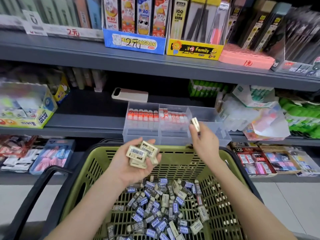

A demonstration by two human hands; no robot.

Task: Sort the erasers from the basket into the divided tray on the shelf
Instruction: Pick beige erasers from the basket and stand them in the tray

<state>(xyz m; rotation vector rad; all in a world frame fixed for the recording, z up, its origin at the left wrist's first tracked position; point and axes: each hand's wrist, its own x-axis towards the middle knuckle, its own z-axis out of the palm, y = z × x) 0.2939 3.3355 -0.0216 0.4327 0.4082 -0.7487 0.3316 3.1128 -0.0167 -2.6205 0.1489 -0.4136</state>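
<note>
Right hand (203, 144) is pinching one cream block eraser (195, 124) over the clear divided plastic tray (142, 137) just ahead, seemingly for dropping; left hand (133, 166) is half-curled, cupping a cream eraser stack (142, 152) as supply.

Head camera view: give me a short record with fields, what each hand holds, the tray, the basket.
left hand: palm up, holds several cream erasers above the basket
right hand: pinches one cream eraser, raised in front of the tray
tray: clear, divided, on the shelf; left and middle compartments hold rows of red-and-white erasers
basket: green, holds many loose erasers, blue-labelled and cream
task state: sorting under way, basket far from emptied
</note>
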